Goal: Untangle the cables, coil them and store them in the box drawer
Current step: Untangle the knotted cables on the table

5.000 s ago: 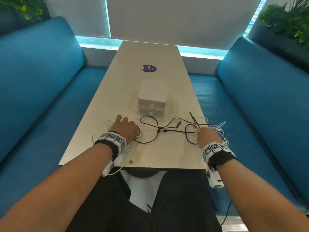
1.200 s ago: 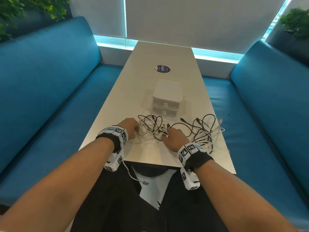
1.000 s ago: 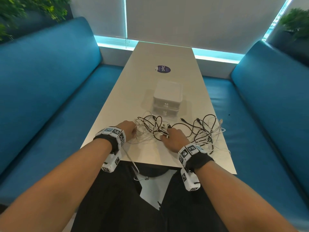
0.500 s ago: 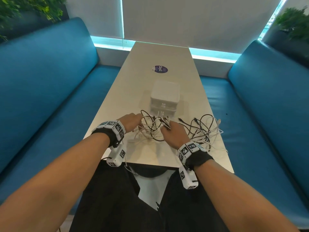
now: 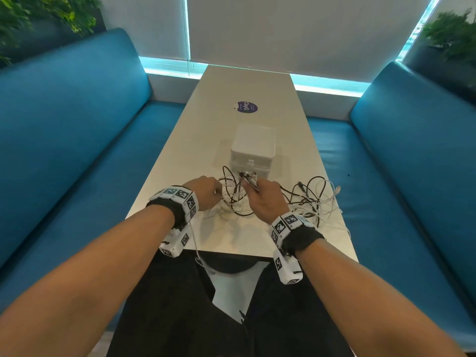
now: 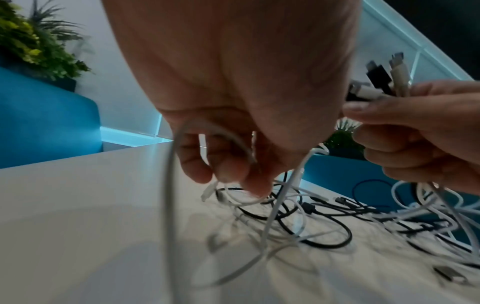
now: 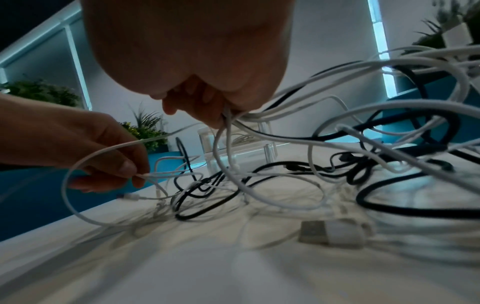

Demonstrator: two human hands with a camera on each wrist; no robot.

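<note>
Smooth matt table, glossy leather-like benches, translucent plastic drawer box.

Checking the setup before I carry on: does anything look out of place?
Yes. One white cable hangs off the table's near edge by the left hand, towards the lap. The other cables lie tangled by the closed drawer box.

Both forearms reached forward; left hand pinched a white cable, right hand gripped several cable ends.
</note>
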